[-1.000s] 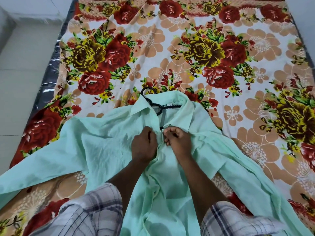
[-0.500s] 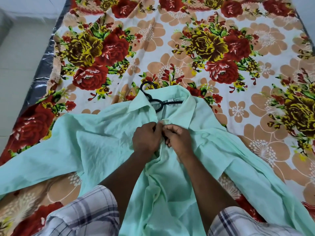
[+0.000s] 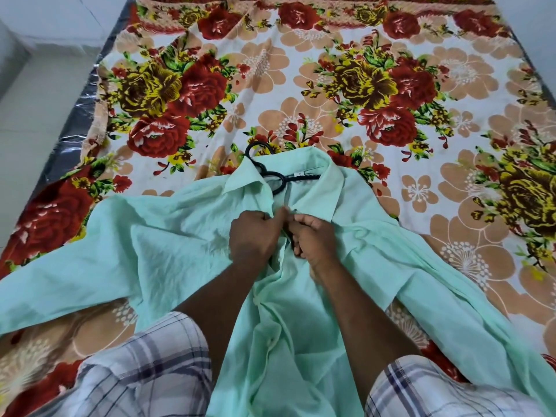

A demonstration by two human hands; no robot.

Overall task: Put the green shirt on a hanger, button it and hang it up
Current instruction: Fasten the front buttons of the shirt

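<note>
Green shirt [image 3: 168, 236] lies front-up on the bed's floral sheet [image 3: 331, 85], sleeves spread. Black hanger [image 3: 272, 177] sits inside the collar, with its hook sticking out past it. My left hand [image 3: 252, 236] and right hand [image 3: 316, 240] meet just below the collar, fingers [image 3: 304, 219] curled, pinching the placket edges together.

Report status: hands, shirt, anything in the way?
Pinching green shirt front below collar: left hand, right hand. Shirt on black hanger, hook out the neck. No obstruction seen.
</note>
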